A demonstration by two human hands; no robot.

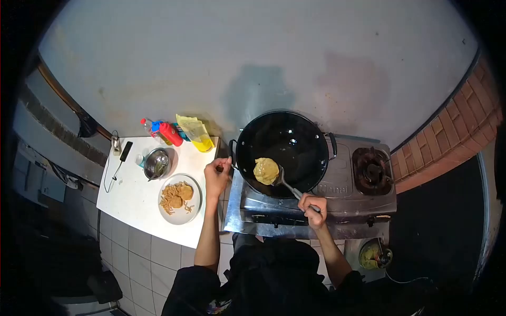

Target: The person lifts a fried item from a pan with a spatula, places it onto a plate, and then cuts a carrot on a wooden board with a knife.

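My right hand (313,209) is closed around the grey handle of a metal cooking spoon or turner (289,187); the patty hides part of its head. Against that head, at the left side of the wok's inside, is a yellowish, battered-looking patty (265,171). The big black wok (295,158) sits on the left burner of a gas stove. My left hand (216,176) is beside the wok's left loop handle (232,149), fingers pinched together. A thin, light-coloured thing shows at its fingertips, too small to name.
On the white table (132,205) at left stand a plate (197,203) with browned patties and fried bits, a metal bowl (157,163), a red bottle (170,134) and a yellow pouch (196,134). At right are the stove's bare burner (373,171) and a low bowl (371,254).
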